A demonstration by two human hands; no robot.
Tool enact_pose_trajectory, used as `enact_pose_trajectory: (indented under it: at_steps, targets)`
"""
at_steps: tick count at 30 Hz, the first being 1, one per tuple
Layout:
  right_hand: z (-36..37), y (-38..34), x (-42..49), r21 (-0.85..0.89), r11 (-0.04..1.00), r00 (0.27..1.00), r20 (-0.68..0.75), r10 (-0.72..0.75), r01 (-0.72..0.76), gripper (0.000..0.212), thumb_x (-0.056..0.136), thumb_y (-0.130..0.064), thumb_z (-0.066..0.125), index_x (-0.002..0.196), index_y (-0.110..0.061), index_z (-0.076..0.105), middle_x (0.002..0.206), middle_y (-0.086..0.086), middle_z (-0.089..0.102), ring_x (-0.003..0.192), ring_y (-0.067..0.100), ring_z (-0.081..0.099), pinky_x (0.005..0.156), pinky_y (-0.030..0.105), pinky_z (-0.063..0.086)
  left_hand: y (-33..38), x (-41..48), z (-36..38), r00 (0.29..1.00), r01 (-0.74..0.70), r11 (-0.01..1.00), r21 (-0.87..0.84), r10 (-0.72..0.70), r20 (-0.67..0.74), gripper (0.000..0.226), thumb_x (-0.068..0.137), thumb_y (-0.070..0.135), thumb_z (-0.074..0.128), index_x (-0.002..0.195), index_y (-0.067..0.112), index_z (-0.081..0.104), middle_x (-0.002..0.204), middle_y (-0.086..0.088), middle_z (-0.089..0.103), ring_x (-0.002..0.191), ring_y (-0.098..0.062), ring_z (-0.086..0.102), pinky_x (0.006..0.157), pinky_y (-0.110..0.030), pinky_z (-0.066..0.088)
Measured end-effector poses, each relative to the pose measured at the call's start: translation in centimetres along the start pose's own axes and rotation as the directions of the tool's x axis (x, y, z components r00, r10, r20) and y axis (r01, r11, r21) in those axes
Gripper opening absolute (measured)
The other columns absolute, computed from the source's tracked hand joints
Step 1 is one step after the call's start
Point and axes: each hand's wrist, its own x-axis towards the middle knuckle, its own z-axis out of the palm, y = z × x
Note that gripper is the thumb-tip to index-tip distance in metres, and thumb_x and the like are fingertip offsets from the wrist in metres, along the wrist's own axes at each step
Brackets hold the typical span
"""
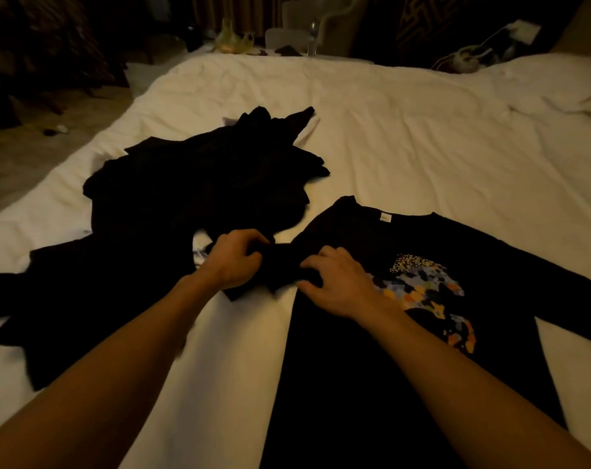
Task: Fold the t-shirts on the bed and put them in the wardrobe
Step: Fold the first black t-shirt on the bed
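Currently in hand: the person is working the sleeve of the printed t-shirt, apparently gathering it in to begin a fold.
Task's thing: the printed t-shirt is lying flat, print up, along the near edge of the bed, right of its middle, collar pointing toward the far edge.
Left hand: it is gripping the outer end of the sleeve, fingers curling tight round the bunched cloth.
Right hand: it is pinching the same sleeve nearer the shoulder, fingers bending over the top and the thumb tucking beneath.
Waiting items: a pile of dark t-shirts is sitting toward the left edge of the bed, just beside the collar; a spread dark garment is lying by the near left corner.
Progress: judging by the layout, folding is only getting going; the wardrobe is not showing in this view.
Risk, bunching: the sleeve is crumpling between both hands, so a fold laid down this way is likely trapping creases.
Risk, snagging: the sleeve end is hovering close to the pile, and black on black in dim light is making it easy to catch a neighbouring shirt.
Risk, skewing: pulling sideways is liable to be dragging the body crooked across the rumpled sheet.
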Motion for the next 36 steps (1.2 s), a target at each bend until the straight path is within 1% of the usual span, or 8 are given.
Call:
enact_pose_trajectory:
  at_steps: [3,7,12,16,21,27,32,36]
  targets:
    - [0.3,-1.1,1.7,0.129,0.992,0.989,-0.147,0.027,-0.008,0.026,0.095,-0.029,0.057,0.118,-0.022,0.065,0.103,-0.002,0.052,0.099,0.021,0.056,0.078,0.03,0.044,-0.4,0.8,-1.1,0.993,0.064,0.987,-0.146,-0.077,-0.085,0.031,0.09,0.004,0.052,0.111,0.022,0.067,0.097,-0.001,0.067,0.082,-0.013,0.065,0.064,-0.023,0.054]
    - [1.0,-1.6,3.7,0.162,0.987,0.998,-0.061,0.034,-0.024,0.048,0.087,-0.031,0.067,0.132,-0.025,0.053,0.113,-0.002,0.046,0.105,0.021,0.054,0.084,0.032,0.049,-2.2,1.8,-1.6,0.948,0.216,0.918,-0.332,-0.279,-0.156,0.026,0.09,0.006,0.051,0.1,0.021,0.069,0.089,-0.003,0.069,0.083,-0.024,0.068,0.078,-0.04,0.06]
    - [2.8,-2.2,5.9,0.178,0.982,0.991,-0.107,0.084,-0.064,0.048,0.09,-0.036,0.064,0.136,-0.03,0.05,0.115,-0.001,0.052,0.107,0.025,0.057,0.084,0.036,0.05,-4.8,2.3,-1.4,0.925,0.29,0.873,-0.391,-0.36,-0.118,0.025,0.089,0.005,0.052,0.093,0.023,0.068,0.088,-0.002,0.069,0.081,-0.023,0.067,0.076,-0.037,0.059]
    - [3.1,-3.0,7.5,0.119,0.992,0.991,-0.119,0.054,-0.04,0.038,0.094,-0.032,0.059,0.132,-0.03,0.055,0.117,0.001,0.061,0.108,0.029,0.06,0.086,0.039,0.051,-5.8,1.9,-1.7,0.96,0.194,0.946,-0.258,-0.237,-0.149,0.033,0.086,0.005,0.062,0.114,0.023,0.063,0.099,0.001,0.066,0.078,-0.011,0.063,0.064,-0.023,0.051]
    - [2.7,-3.8,8.7,0.13,0.991,0.988,-0.144,0.057,-0.038,0.024,0.095,-0.03,0.055,0.116,-0.031,0.067,0.109,0.0,0.069,0.101,0.027,0.064,0.084,0.039,0.055,-6.1,1.3,-2.7,0.984,-0.085,0.996,-0.028,0.079,-0.158,0.042,0.077,0.017,0.071,0.116,0.031,0.065,0.104,0.011,0.06,0.087,-0.006,0.06,0.078,-0.024,0.052]
    - [1.0,-5.0,11.9,0.402,0.913,0.939,-0.28,0.199,-0.073,0.011,0.096,-0.029,0.058,0.099,-0.027,0.068,0.071,-0.01,0.061,0.072,0.01,0.06,0.069,0.03,0.05,-6.8,3.3,-3.8,0.963,0.077,0.917,-0.391,-0.171,-0.21,0.014,0.095,0.022,0.06,0.093,0.029,0.072,0.081,0.008,0.073,0.074,-0.009,0.069,0.066,-0.032,0.057]
    - [1.6,-6.0,14.4,0.477,0.878,0.954,-0.245,0.176,-0.04,0.034,0.096,-0.025,0.059,0.13,-0.025,0.057,0.107,-0.006,0.063,0.101,0.015,0.061,0.091,0.031,0.051,-7.5,4.2,-3.5,0.93,0.204,0.925,-0.321,-0.285,-0.232,0.011,0.094,0.028,0.062,0.087,0.023,0.069,0.077,0.001,0.071,0.072,-0.013,0.068,0.065,-0.032,0.058]
    - [2.4,-5.8,14.3,0.523,0.852,0.99,-0.124,0.06,0.014,0.063,0.097,-0.014,0.057,0.154,-0.027,0.033,0.146,0.001,0.049,0.135,0.015,0.045,0.105,0.019,0.034,-7.3,3.9,-2.8,0.906,0.203,0.961,-0.188,-0.258,-0.337,0.022,0.089,0.034,0.065,0.11,0.027,0.061,0.082,0.01,0.065,0.078,-0.009,0.063,0.072,-0.03,0.053]
